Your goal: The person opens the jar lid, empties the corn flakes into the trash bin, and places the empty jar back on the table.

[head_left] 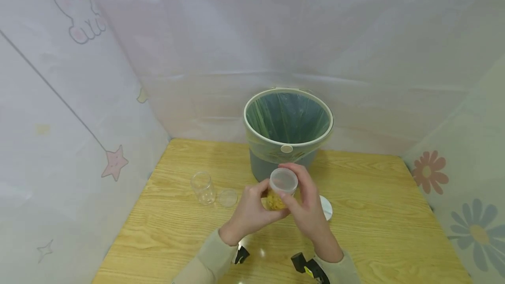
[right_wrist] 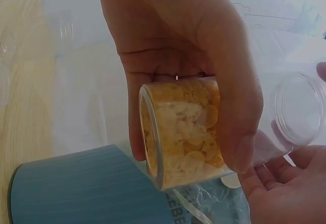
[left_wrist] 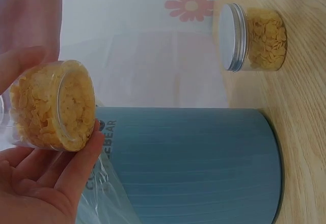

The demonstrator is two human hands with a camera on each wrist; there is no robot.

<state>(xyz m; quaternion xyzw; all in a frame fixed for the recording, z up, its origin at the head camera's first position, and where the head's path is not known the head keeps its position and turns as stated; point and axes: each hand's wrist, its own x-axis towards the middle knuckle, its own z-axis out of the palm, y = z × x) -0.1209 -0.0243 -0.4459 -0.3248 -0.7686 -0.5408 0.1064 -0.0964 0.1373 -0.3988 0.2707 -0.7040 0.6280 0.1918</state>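
Observation:
Both hands hold a clear plastic jar of yellow flakes above the table, in front of the bin. My left hand grips its lower part, fingers and thumb round the flake-filled section, as the right wrist view shows. At the jar's see-through round top, my right hand grips with fingers on the far side and thumb on the near side. The flakes fill only the lower section; the part above looks clear. Whether the top is a separate piece, I cannot tell.
Behind the hands stands a blue-grey bin with a liner over its cream rim. To the left are an empty clear jar and a clear disc. Another flake jar with a silver-edged lid stands on the right of the wooden table.

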